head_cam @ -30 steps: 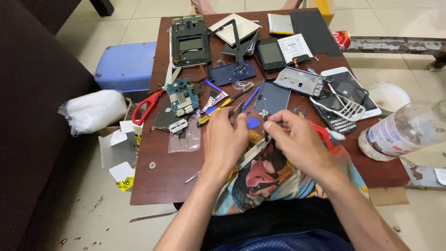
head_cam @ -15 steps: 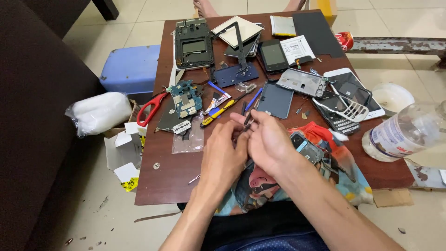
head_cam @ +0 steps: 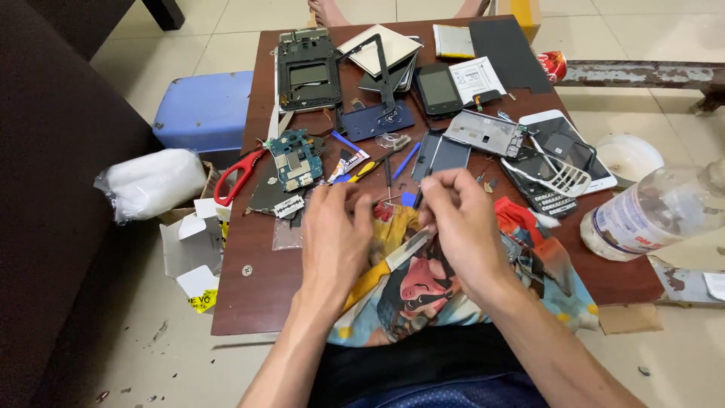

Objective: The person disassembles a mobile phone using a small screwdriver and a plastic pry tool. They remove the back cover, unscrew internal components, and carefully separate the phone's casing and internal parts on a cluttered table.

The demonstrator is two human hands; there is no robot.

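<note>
Two hands meet over a bench strewn with phone parts.

The left hand (head_cam: 336, 234) and right hand (head_cam: 462, 227) hover close together, palms down, fingers curled inward above a bright printed cloth (head_cam: 423, 283) at the bench (head_cam: 257, 302) front edge. Each grip looks narrow, pinching something too small to make out. A pale flat strip (head_cam: 408, 249) lies on the cloth between them.

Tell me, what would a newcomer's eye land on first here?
Probably the two hands, left and right, working close together over a colourful cloth at the table's near edge; what they pinch is too small to tell. Behind them lies a scatter of opened phones and a blue circuit board, with red scissors at the left.
</note>
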